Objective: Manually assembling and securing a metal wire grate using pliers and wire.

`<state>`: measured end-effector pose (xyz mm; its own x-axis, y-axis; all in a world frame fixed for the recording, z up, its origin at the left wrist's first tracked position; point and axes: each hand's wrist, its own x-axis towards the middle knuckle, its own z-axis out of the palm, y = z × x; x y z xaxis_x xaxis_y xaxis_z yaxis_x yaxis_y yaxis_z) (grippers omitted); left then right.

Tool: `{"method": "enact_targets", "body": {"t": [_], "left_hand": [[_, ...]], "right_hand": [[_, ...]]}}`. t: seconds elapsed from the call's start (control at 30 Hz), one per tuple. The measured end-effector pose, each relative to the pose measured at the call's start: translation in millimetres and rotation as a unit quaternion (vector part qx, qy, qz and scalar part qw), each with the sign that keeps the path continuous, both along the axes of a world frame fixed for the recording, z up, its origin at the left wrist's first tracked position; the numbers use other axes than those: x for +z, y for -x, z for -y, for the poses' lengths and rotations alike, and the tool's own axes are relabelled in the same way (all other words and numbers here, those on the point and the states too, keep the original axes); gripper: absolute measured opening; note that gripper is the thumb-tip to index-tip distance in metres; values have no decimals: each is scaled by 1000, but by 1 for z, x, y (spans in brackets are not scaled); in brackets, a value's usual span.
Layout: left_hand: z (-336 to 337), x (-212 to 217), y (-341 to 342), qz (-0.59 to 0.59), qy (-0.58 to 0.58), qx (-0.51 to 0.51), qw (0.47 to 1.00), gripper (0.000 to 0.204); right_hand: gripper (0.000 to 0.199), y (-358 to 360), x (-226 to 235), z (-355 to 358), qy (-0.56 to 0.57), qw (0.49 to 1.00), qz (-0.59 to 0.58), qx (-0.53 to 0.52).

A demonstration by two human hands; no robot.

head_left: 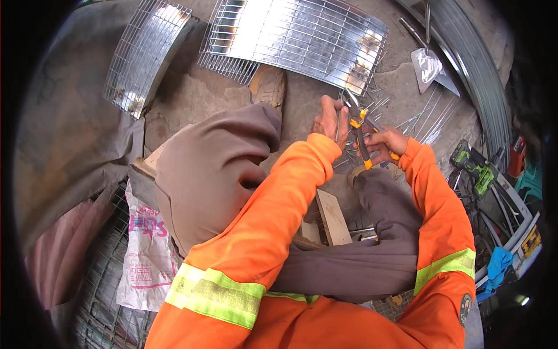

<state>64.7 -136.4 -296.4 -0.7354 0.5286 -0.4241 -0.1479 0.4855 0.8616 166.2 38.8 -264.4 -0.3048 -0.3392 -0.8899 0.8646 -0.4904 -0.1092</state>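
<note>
My right hand (386, 144) is closed around the handles of pliers (358, 123) with black-and-yellow grips. Their metal jaws point up and away, close to the near right corner of a curved wire mesh panel (290, 29) with shiny sheet metal showing through its grid. Just left of the pliers, my left hand (329, 121) has its fingers bent and pinched together. A thin metal wire seems to run between those fingers, partly hidden by the hand. Cut wire pieces (427, 119) lie scattered on the ground to the right of the pliers.
A second curved mesh panel (145, 49) leans at the far left. Bundled wire (476, 64) curves along the right, beside a trowel-like metal blade (427, 67). A green-and-black power tool (474, 166) sits at right. Wooden blocks (333, 218) and a printed sack (145, 256) lie near my legs.
</note>
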Motion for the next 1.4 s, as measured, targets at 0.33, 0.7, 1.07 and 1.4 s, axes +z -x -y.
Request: {"method": "enact_targets", "body": {"t": [0.33,0.7,1.07,1.4], "left_hand": [[-4,14,5,45,25,15,999,25],[-3,9,-1,48,25,12,998,23],[8,1,-3,22,-13,14,1000,25],[12,-6,9,187,-71,47,979,22]], "right_hand": [[50,-1,-3,27,-57,997,25,-38],[43,-2,-9,52,-102,994,14,-38],[33,-33,-3,28,-230,969,-8,93],[34,-26,20,15,-390,893,-28,223]]}}
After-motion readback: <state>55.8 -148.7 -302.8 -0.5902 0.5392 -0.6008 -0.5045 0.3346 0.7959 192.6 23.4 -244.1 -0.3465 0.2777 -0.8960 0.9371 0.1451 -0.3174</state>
